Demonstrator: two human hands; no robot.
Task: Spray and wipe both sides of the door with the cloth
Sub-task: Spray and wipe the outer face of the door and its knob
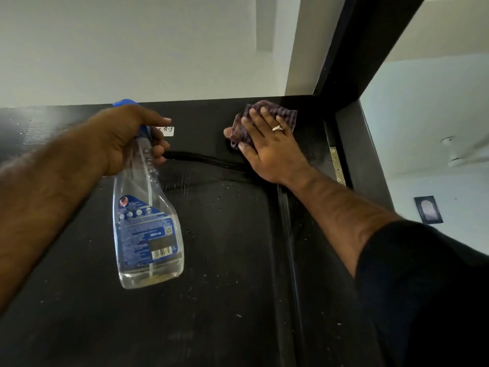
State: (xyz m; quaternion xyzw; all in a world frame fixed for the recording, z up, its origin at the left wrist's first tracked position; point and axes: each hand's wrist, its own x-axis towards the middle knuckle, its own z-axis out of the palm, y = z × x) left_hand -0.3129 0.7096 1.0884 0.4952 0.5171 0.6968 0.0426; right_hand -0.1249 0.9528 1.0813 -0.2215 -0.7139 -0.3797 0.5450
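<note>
Head view: right hand (pixel 267 144), fingers spread flat, presses a purple cloth (pixel 275 115) against the black door (pixel 225 260) near its top edge, frame centre. Left hand (pixel 127 136) grips a clear spray bottle (pixel 148 223); its blue label is unreadable. A white sticker (pixel 166 131) reads "R-1".

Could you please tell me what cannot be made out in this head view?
- Spray bottle nozzle: hidden by the left hand.
- Cloth: mostly covered by the right hand.
- Door: far side unseen; bottom cut off.
- White label: partly hidden, writing too small.
</note>
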